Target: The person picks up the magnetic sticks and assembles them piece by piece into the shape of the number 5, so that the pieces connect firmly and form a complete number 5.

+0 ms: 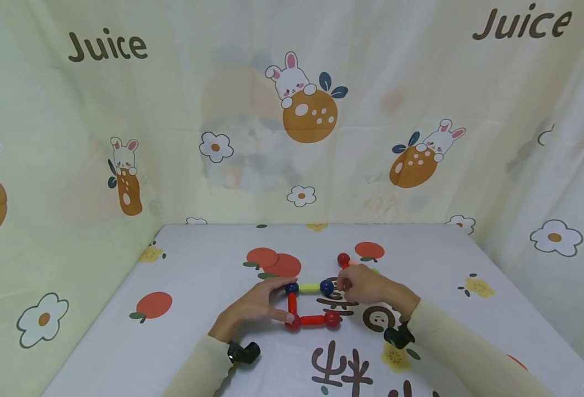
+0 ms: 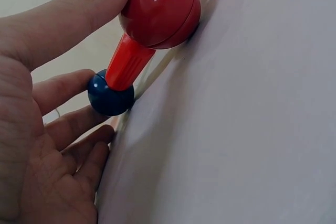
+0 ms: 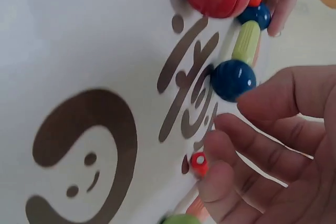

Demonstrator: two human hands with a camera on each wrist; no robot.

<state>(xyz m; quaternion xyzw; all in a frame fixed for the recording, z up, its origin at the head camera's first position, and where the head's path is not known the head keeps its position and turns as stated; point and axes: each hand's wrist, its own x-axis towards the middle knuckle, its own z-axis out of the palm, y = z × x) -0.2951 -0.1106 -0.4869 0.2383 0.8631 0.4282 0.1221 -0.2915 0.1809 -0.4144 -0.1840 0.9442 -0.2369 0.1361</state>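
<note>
A C-shaped figure of magnetic rods and balls lies on the table. A red rod joins a blue ball to a red ball. My left hand holds this side, thumb on the red ball and fingers at the blue one. From the blue ball a yellow-green rod leads to a second blue ball. Another red rod ends in a second red ball. My right hand hovers beside the second blue ball, fingers loosely bent with nothing between them, thumb tip right at the ball.
Beyond my right hand lie a loose red ball, a small red piece, an orange piece and a green piece. The printed cloth covers the table, and a curtain hangs behind and at both sides.
</note>
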